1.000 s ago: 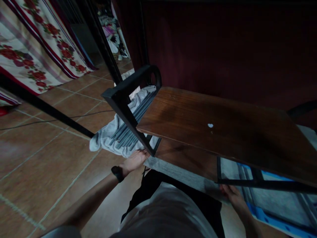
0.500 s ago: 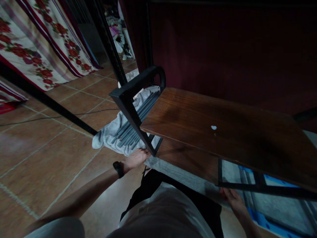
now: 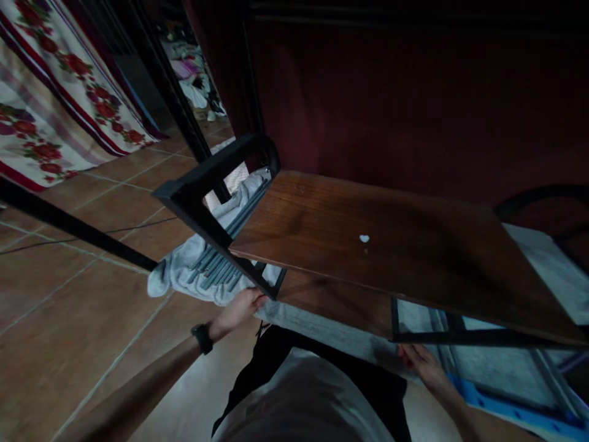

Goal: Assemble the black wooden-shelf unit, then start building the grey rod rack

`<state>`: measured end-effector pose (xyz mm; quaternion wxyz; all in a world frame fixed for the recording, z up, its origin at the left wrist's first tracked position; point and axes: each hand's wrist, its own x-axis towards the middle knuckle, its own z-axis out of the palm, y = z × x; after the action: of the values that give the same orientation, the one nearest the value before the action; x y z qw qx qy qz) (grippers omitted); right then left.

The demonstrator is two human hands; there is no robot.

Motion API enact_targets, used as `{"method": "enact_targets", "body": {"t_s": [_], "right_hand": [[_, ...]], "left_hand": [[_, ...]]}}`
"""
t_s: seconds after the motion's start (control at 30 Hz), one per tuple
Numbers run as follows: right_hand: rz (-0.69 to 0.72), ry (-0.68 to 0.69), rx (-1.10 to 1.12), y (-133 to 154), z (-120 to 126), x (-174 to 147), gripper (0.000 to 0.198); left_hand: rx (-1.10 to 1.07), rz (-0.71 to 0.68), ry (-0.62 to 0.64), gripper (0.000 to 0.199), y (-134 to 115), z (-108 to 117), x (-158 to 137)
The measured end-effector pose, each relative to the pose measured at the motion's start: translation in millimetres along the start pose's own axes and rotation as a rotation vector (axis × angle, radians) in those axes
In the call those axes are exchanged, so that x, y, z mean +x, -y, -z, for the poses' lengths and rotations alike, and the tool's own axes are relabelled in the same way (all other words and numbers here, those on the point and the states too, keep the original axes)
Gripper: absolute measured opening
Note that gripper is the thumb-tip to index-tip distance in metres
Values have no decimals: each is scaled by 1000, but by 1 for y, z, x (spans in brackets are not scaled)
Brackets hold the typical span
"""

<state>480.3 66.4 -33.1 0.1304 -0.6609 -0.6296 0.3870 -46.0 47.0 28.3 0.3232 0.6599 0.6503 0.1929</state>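
Note:
A small shelf unit with brown wooden boards and black side frames stands before me. Its upper board (image 3: 350, 230) carries a small white heart-shaped mark; the lower board (image 3: 335, 301) shows beneath it. My left hand (image 3: 243, 307), with a dark watch on the wrist, is closed at the bottom corner of the left black side frame (image 3: 188, 212). At the bottom corner of the right black side frame (image 3: 437, 337), my right hand (image 3: 421, 362) has its fingers curled under the edge. Fingertips of both hands are partly hidden by the unit.
Several grey rods (image 3: 216, 270) lie on a light grey towel (image 3: 172, 276) at the left. A grey padded surface (image 3: 331, 322) is under the unit. Blue-edged packing (image 3: 515, 405) lies at the right. Black poles (image 3: 92, 233), a floral curtain (image 3: 69, 92) and a maroon panel (image 3: 391, 110) surround it.
The scene has shifted left in view. The top of the left side frame has moved further left relative to the towel, and more shows past the board's right end. Both hands keep their places.

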Motion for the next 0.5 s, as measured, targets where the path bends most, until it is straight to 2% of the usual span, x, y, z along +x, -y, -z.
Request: {"method": "enact_targets", "body": {"t_s": [0.1,0.17,0.5], "right_hand": [[-30,8,80,2,-4,1,51],[-51,-14,114,5,-7,2,51],[-52,-52,151,27,-7,0,44]], "left_hand": [[-267,178,-37,35,8,-10,1],[-345,235,-75,40,11,-15,3],[-304,297,-166,62,6,-14,10]]}}
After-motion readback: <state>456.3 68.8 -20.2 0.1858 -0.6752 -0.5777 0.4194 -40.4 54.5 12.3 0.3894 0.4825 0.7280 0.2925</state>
